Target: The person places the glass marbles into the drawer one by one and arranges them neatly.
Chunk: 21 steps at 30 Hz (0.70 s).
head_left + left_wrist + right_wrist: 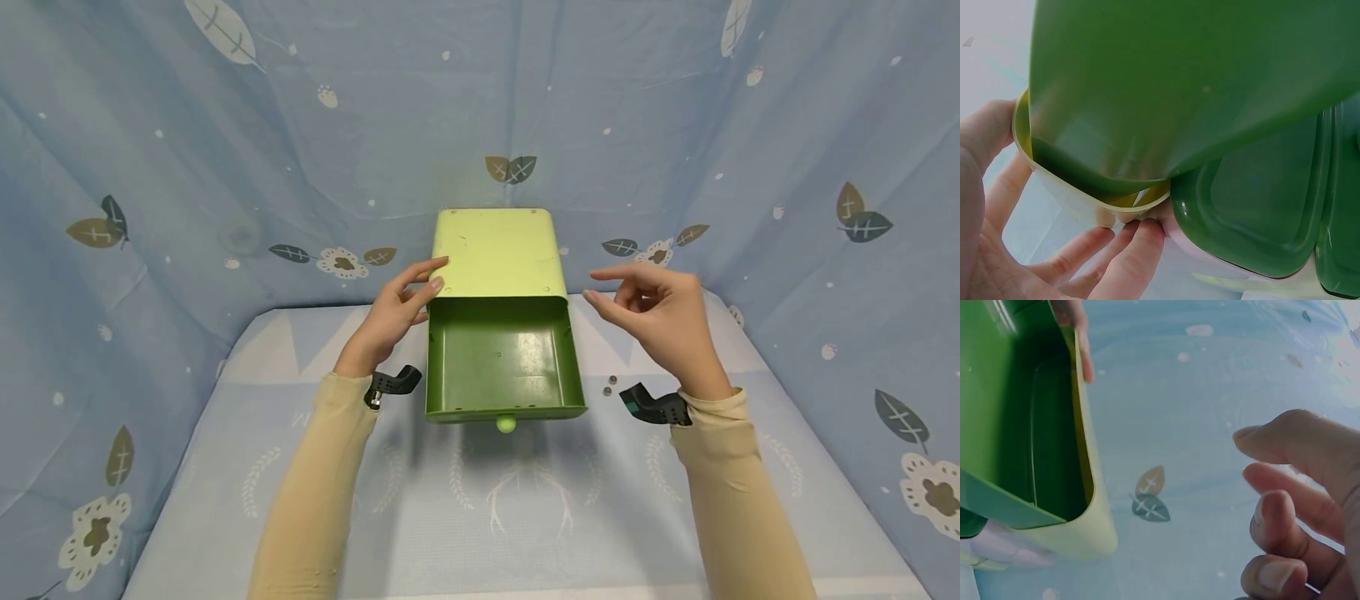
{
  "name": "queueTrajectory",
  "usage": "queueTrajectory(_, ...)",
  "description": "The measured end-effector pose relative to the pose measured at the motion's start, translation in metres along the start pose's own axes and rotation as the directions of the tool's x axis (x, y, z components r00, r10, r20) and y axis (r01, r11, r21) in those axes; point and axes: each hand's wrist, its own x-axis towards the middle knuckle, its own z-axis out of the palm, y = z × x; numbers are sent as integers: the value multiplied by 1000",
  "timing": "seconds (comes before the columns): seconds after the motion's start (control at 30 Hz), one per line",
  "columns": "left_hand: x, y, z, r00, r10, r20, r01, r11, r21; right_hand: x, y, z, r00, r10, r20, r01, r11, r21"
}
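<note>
The left hand's fingertips [433,279] are touching the left front corner of the light green drawer case [498,252], fingers nearly straight and gripping nothing; in the left wrist view those fingers [1129,244] are lying against the rounded edge of the case. The left hand [390,317] is sitting just beside the pulled-out darker green drawer [502,358], which is standing open and showing a bare inside, its small round knob [506,424] facing the person.

The right hand [660,321] is hovering in the air to the right of the case, apart from it, index finger pointing toward it and the other fingers loosely curled, holding nothing. Two small round metal pieces [610,384] are lying on the blue patterned cloth [525,517] just right of the drawer, below that hand. Black wrist mounts [393,384] are sitting on both beige sleeves.
</note>
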Motion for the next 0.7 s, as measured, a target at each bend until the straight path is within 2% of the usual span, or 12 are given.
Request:
queueTrajectory(0.2,1,-1,0,1000,5,2,-5,1000,3,-11,7,0,999,23,-40,-25,999,-48)
queueTrajectory(0.7,0,-2,-1,1000,2,1,-2,1000,-4,-34,32,6,996,84,-41,-87,991,-97)
